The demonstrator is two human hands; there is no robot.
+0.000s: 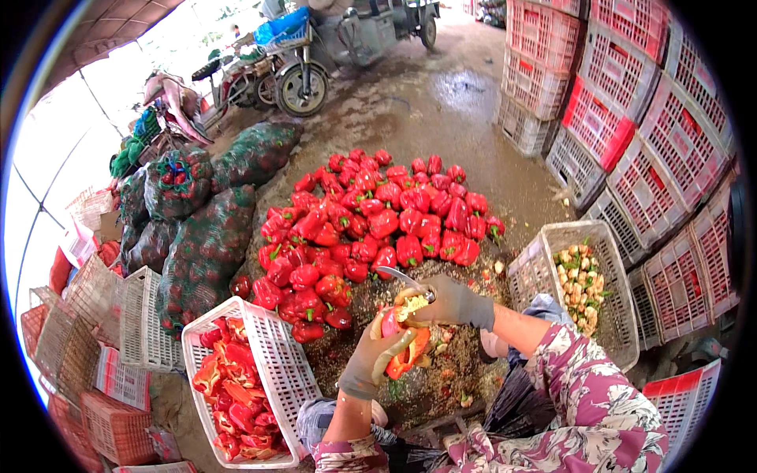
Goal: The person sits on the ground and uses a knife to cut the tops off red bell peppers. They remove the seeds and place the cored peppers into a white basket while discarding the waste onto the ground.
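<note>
Both hands wear grey work gloves and meet above the littered floor. My left hand [371, 356] is closed around an opened red bell pepper [410, 353], its orange-red inside showing. In my right hand [448, 303] is a knife [404, 277] with a short curved blade pointing left and away from me. The same hand's fingers press at a pale, seedy pepper core [410, 306] beside the pepper; how they grip it is partly hidden. Just beyond my hands lies a large heap of whole red peppers [383, 224].
A white crate [277, 361] of cut peppers tilts at my left; another crate [530, 277] at my right holds cores. Filled mesh sacks [206, 254] and several loose crates [142, 319] lie left. Tall crate stacks [623, 71] line the right. A motorbike [302, 88] stands behind.
</note>
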